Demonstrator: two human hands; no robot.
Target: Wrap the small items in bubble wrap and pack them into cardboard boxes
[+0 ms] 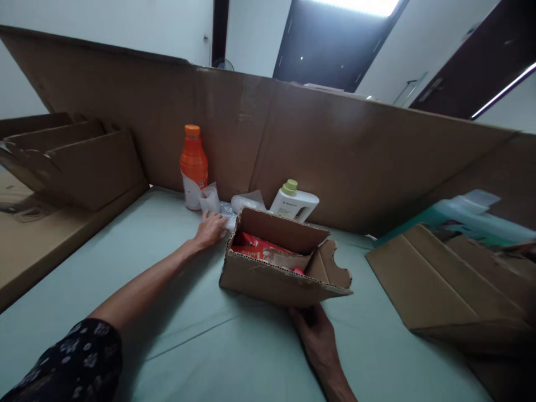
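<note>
some of the right hand [317, 338] is hidden by the open carton [280, 282] just beyond it, closure unclear; farther, the left hand [210, 229] curls at bubble wrap [227, 210], hold uncertain. reaching seems in hand; next needs a sure pinch.

The open carton [278, 280] hides the fingertips of your right hand [319, 338]. Beyond that hand, the carton conceals the lower parts of the red packet [268, 251] and white bottle [292, 203]. Well right of it, the blurred teal bottle [471, 219] is cut off at the edge.
</note>
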